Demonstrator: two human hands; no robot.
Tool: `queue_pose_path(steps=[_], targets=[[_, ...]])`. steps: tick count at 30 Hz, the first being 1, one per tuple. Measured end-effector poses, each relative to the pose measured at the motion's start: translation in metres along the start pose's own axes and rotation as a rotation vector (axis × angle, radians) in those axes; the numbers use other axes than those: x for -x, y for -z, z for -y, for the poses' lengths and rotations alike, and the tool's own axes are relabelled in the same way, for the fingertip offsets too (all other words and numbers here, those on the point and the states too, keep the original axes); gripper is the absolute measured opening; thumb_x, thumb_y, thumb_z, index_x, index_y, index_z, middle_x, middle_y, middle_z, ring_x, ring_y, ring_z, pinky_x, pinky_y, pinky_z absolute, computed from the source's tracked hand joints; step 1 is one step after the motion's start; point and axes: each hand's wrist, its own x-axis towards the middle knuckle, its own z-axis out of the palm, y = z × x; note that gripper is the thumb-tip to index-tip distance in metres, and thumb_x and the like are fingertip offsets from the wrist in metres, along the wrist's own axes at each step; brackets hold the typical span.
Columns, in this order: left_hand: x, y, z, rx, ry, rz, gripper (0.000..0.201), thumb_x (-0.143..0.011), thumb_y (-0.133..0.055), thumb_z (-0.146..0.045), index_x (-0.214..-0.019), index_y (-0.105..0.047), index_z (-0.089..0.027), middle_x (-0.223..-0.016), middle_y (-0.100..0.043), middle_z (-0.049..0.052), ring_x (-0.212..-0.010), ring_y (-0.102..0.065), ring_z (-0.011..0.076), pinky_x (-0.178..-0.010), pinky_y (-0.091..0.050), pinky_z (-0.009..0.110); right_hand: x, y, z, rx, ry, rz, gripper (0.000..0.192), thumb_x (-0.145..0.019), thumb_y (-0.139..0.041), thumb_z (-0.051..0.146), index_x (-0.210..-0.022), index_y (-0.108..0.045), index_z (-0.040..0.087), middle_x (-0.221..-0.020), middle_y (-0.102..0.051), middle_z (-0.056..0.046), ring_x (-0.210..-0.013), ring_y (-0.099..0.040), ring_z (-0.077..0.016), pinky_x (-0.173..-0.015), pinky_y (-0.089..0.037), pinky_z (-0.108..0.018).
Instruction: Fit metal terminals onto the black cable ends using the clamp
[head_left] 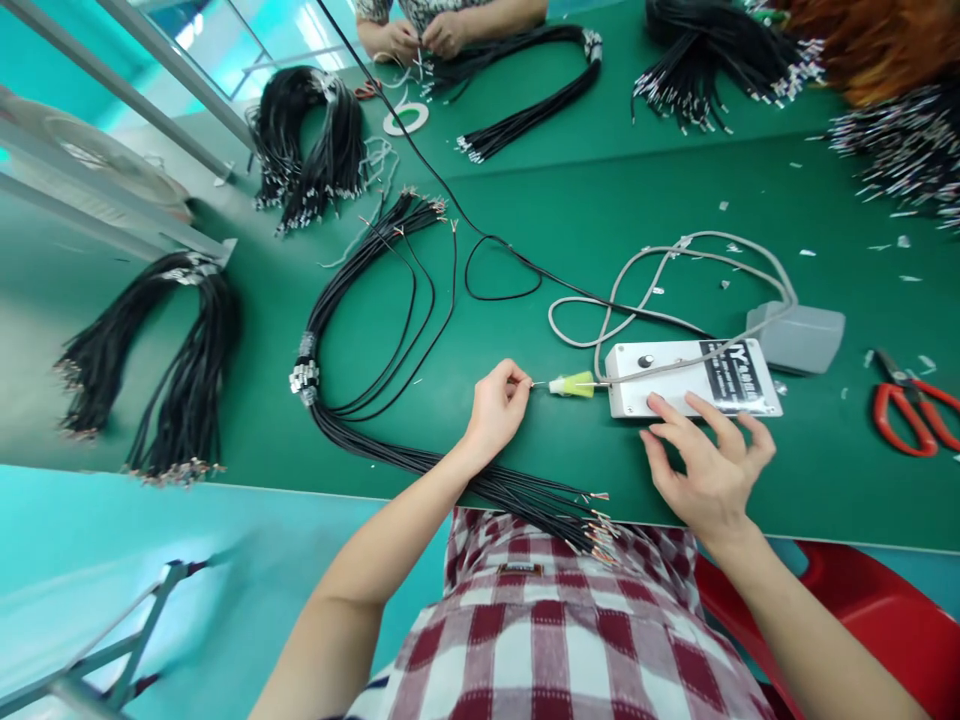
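My left hand (496,408) pinches the stripped tip of a thin black wire and holds it at the yellow-green nozzle (571,384) of a small white machine (690,378). That wire loops back over the green table to a tied bundle of black wires (352,350), whose bare ends fan out at the table's near edge (592,525). My right hand (706,460) hovers with fingers spread just in front of the white machine, its fingertips at the machine's near edge, holding nothing.
Red-handled scissors (911,415) lie at the right. A grey pedal box (799,335) with grey cable sits behind the machine. More black wire bundles (161,360) (311,145) lie left and far. Another person's hands (424,35) work across the table beside a tape roll (406,118).
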Motion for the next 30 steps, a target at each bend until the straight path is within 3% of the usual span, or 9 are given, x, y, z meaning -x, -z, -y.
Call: queue_pose_path(steps=[7, 12, 15, 19, 21, 22, 24, 27, 30], targets=[[-0.013, 0.027, -0.007, 0.146, -0.011, -0.097, 0.019, -0.079, -0.070, -0.029, -0.075, -0.055, -0.017, -0.062, -0.058, -0.002, -0.053, -0.056, 0.0093, -0.053, -0.041, 0.021, 0.005, 0.009, 0.018, -0.272, 0.008, 0.011, 0.025, -0.082, -0.074, 0.016, -0.103, -0.064, 0.024, -0.114, -0.076, -0.009, -0.115, -0.065, -0.0307, -0.098, -0.046, -0.051], [-0.073, 0.120, -0.039, 0.305, 0.030, -0.474, 0.016, -0.088, -0.059, -0.024, -0.075, -0.051, -0.020, -0.055, -0.052, -0.004, -0.049, -0.051, 0.0107, -0.051, -0.036, 0.024, 0.022, 0.004, 0.030, -0.579, 0.098, 0.225, 0.021, -0.091, -0.064, 0.014, -0.111, -0.064, 0.021, -0.114, -0.074, -0.009, -0.103, -0.069, -0.0225, -0.087, -0.055, -0.039], [-0.086, 0.150, -0.055, 0.171, -0.182, -0.624, 0.018, -0.099, -0.042, -0.025, -0.083, -0.049, -0.021, -0.072, -0.058, 0.000, -0.066, -0.057, 0.0118, -0.061, -0.040, 0.026, 0.026, -0.001, 0.029, -0.633, -0.016, 0.219, 0.024, -0.092, -0.061, 0.011, -0.113, -0.064, 0.022, -0.115, -0.073, -0.009, -0.104, -0.068, -0.0216, -0.088, -0.055, -0.038], [-0.030, 0.081, -0.043, -0.178, -0.511, -0.269, 0.009, -0.095, -0.058, -0.027, -0.102, -0.058, -0.021, -0.088, -0.063, 0.002, -0.078, -0.058, 0.0130, -0.069, -0.044, 0.027, 0.025, 0.000, 0.029, -0.723, -0.239, 0.194, 0.025, -0.093, -0.058, 0.009, -0.113, -0.064, 0.024, -0.112, -0.072, -0.007, -0.105, -0.068, -0.0212, -0.093, -0.055, -0.039], [0.016, 0.028, -0.035, -0.242, -0.542, 0.103, 0.011, -0.086, -0.071, -0.028, -0.090, -0.065, -0.020, -0.086, -0.066, 0.002, -0.080, -0.062, 0.0156, -0.074, -0.048, 0.029, 0.024, 0.001, 0.030, -0.749, -0.307, 0.190, 0.023, -0.094, -0.057, 0.010, -0.110, -0.065, 0.025, -0.109, -0.072, -0.006, -0.104, -0.068, -0.0209, -0.094, -0.055, -0.039], [0.037, 0.006, -0.032, -0.386, -0.616, 0.436, 0.007, -0.089, -0.066, -0.026, -0.094, -0.065, -0.020, -0.093, -0.067, 0.004, -0.087, -0.062, 0.0177, -0.078, -0.049, 0.031, 0.023, 0.002, 0.030, -0.755, -0.326, 0.193, 0.022, -0.094, -0.057, 0.011, -0.110, -0.065, 0.025, -0.108, -0.072, -0.006, -0.104, -0.068, -0.0208, -0.093, -0.055, -0.040], [0.066, -0.024, -0.030, -0.661, -0.637, 0.705, 0.008, -0.092, -0.059, -0.018, -0.097, -0.065, -0.016, -0.102, -0.066, 0.010, -0.093, -0.060, 0.0223, -0.081, -0.049, 0.035, 0.023, 0.002, 0.031, -0.766, -0.343, 0.200, 0.021, -0.094, -0.057, 0.011, -0.109, -0.065, 0.025, -0.107, -0.072, -0.006, -0.103, -0.068, -0.0205, -0.093, -0.056, -0.039], [0.078, -0.036, -0.032, -0.857, -0.527, 0.740, 0.009, -0.092, -0.054, -0.013, -0.095, -0.062, -0.013, -0.102, -0.063, 0.012, -0.093, -0.057, 0.0257, -0.081, -0.049, 0.039, 0.023, 0.002, 0.031, -0.783, -0.355, 0.211, 0.021, -0.095, -0.057, 0.012, -0.109, -0.066, 0.025, -0.107, -0.073, -0.005, -0.102, -0.068, -0.0199, -0.093, -0.055, -0.038], [0.071, -0.028, -0.034, -0.628, -0.403, 0.704, 0.007, -0.093, -0.055, -0.012, -0.091, -0.062, -0.014, -0.094, -0.064, 0.009, -0.089, -0.058, 0.0222, -0.082, -0.049, 0.035, 0.022, 0.004, 0.032, -0.803, -0.379, 0.221, 0.018, -0.094, -0.059, 0.014, -0.107, -0.067, 0.025, -0.105, -0.073, -0.004, -0.101, -0.068, -0.0195, -0.092, -0.055, -0.037]])
